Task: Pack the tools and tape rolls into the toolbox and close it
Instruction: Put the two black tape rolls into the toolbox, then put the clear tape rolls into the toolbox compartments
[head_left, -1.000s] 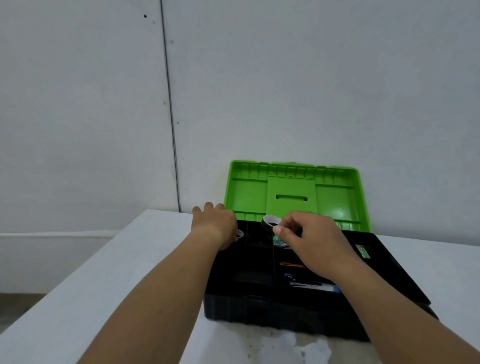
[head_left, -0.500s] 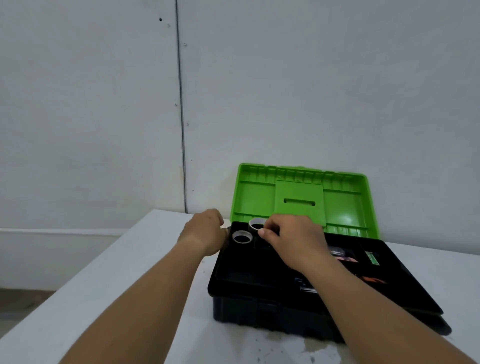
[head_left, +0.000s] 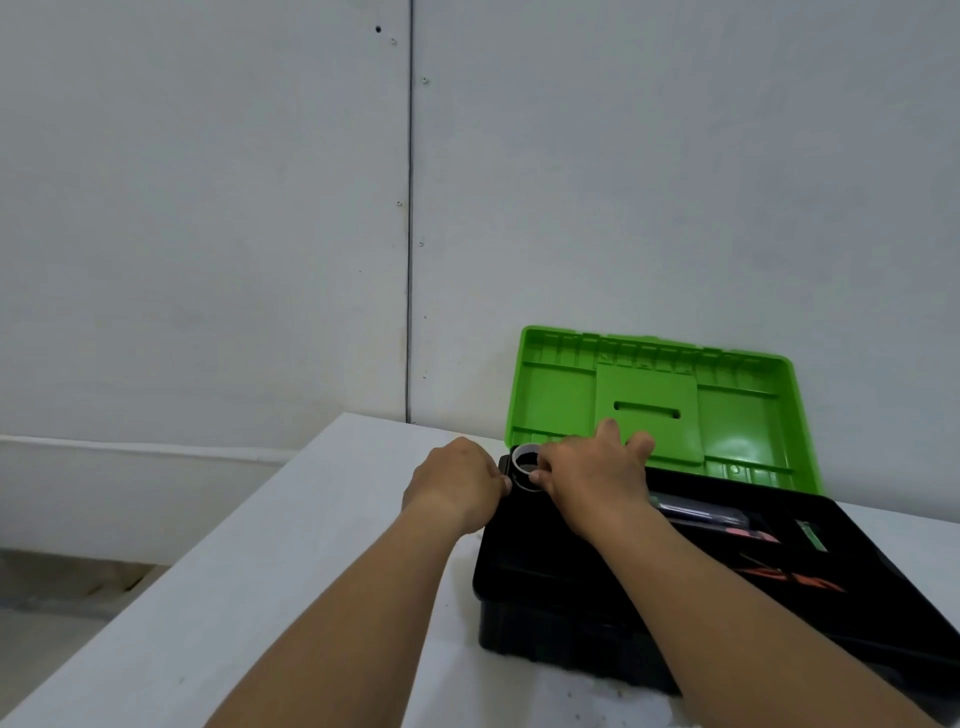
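The toolbox stands open on the white table, with a black base (head_left: 519, 577) and a green lid (head_left: 737, 415) leaning back against the wall. Both hands are at its back left corner. White-rimmed tape rolls (head_left: 518, 457) stand there between my hands, apparently two close together. My right hand (head_left: 592, 478) pinches one with thumb and finger from the right. My left hand (head_left: 457, 483) is curled at the box's corner, its fingertips against the rolls' left side. Its other fingers are hidden.
In the box's right half lie a clear-handled tool (head_left: 696, 512), an orange-handled tool (head_left: 795, 579) and a small green item (head_left: 813, 535). The table's left edge (head_left: 218, 561) drops to the floor. The wall is just behind the lid.
My right hand has carried its roll leftward into the back left corner, beside the one at my left hand. The view has swung left, so the box sits further right.
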